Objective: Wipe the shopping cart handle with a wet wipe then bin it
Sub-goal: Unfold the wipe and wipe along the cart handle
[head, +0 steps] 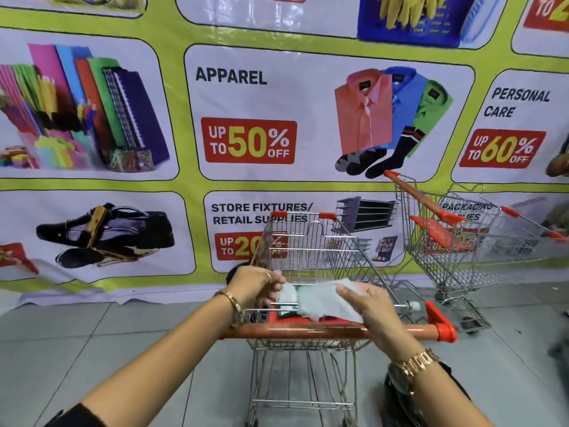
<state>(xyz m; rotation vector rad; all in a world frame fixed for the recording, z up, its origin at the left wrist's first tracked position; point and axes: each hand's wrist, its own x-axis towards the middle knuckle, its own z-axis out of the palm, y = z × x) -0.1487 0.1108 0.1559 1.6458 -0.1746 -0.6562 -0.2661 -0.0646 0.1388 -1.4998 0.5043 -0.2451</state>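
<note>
A wire shopping cart (303, 241) stands right in front of me, its orange handle (308, 331) running across below my hands. My right hand (366, 306) pinches a pale wet wipe (323, 300) that is spread out above the handle. My left hand (257, 283) grips the wipe pack (288, 295) at the cart's child seat; the wipe's left end still meets the pack. Neither hand touches the handle. I see no bin.
Several nested carts (455, 235) with orange handles stand to the right against a big sale banner (246, 118). Grey floor tiles (92, 343) lie to the left and right of my cart. A dark object (397, 392) hangs by my right wrist.
</note>
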